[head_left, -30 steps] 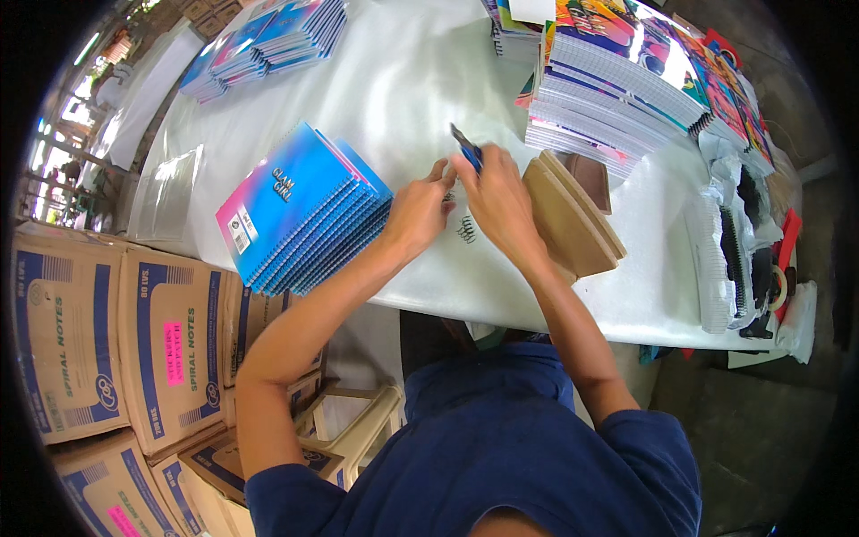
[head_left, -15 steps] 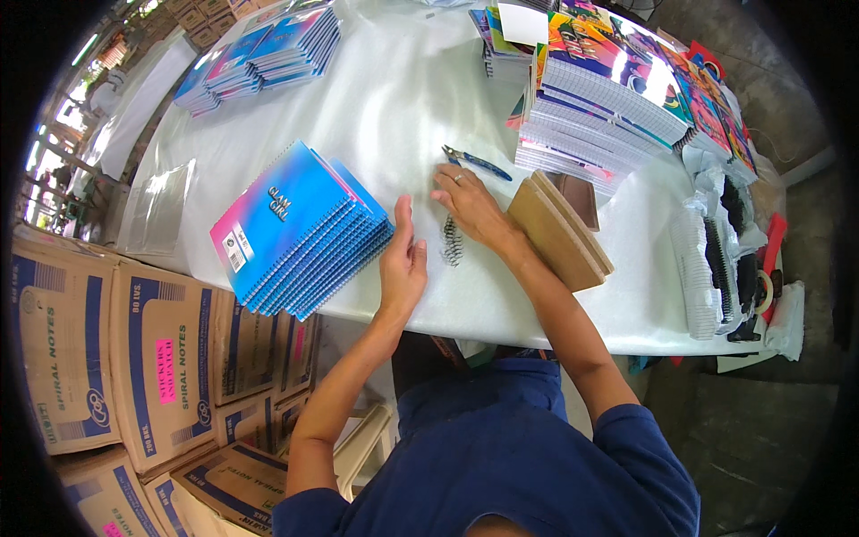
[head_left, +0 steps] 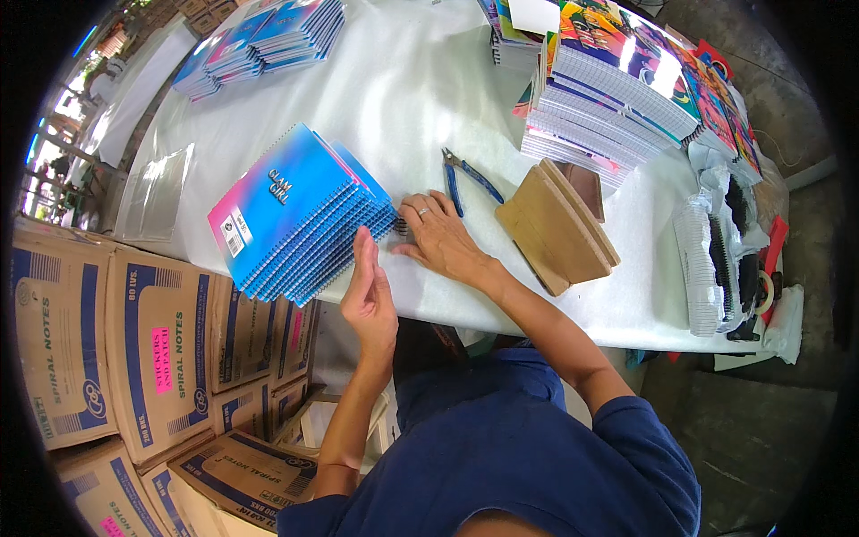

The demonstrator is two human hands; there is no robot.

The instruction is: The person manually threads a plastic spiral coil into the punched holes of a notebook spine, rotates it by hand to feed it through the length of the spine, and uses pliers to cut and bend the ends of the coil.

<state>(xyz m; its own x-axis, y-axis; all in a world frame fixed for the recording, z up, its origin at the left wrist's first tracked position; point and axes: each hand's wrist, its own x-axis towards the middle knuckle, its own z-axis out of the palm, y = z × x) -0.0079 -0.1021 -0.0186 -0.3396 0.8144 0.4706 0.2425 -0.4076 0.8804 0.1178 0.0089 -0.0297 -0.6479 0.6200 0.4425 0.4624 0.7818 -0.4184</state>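
Note:
A stack of blue and pink spiral notebooks (head_left: 277,210) lies on the white-covered table, its coil-bound edges toward me. By the stack's right corner my left hand (head_left: 369,291) stands on edge, fingers stretched out and empty. My right hand (head_left: 438,234) rests palm down on the table, fingers spread and slightly bent. A small dark piece of wire coil (head_left: 400,226) shows between its fingertips and the stack, partly hidden. Just beyond the right hand lie blue-handled cutting pliers (head_left: 470,179), their jaws pointing away. To the right of them sits a brown board block (head_left: 550,233).
More blue notebooks (head_left: 268,40) are piled at the far left. Tall stacks of colourful notebooks (head_left: 617,89) fill the far right. A torn white package of black coils (head_left: 716,251) sits at the right edge. Cardboard boxes (head_left: 165,349) stand below left.
My right hand has moved left and nearer, from the pliers toward the notebook stack, and the wire coil has shifted left with it. My left hand has moved slightly left and nearer. The pliers' handles have spread.

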